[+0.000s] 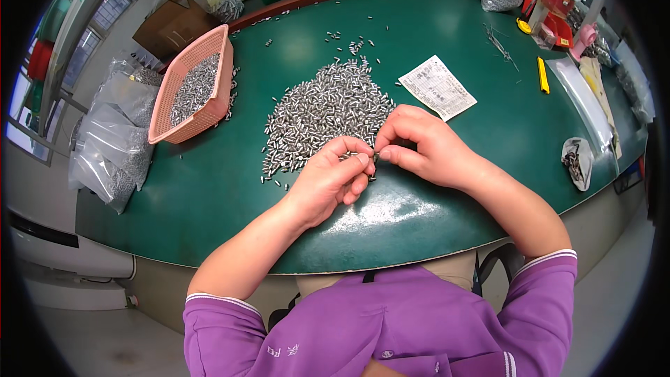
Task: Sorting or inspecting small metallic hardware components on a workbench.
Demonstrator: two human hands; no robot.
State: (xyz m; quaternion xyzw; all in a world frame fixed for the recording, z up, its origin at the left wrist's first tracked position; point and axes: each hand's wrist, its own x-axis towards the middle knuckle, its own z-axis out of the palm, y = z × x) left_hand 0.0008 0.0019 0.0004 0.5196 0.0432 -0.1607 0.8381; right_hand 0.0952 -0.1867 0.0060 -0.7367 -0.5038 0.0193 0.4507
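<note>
A wide heap of small silvery metal pins (324, 108) lies on the green tabletop in front of me. My left hand (335, 173) is at the near right edge of the heap, its thumb and forefinger pinched together. Right beside it my right hand (419, 143) is pinched too, its fingertips almost touching the left ones. Between the fingertips sits something small, mostly hidden; I cannot make out whether it is one of the pins. To the left, a pink plastic basket (225, 73) holds more of the same pins.
A printed paper slip (438, 87) lies beyond my right hand. Farther right are a yellow cutter knife (543, 75), thin metal wires (500, 45) and a small white bag of dark pieces (577, 164). Filled plastic bags (115, 143) stand beyond the table's left edge, near a cardboard box (171, 24).
</note>
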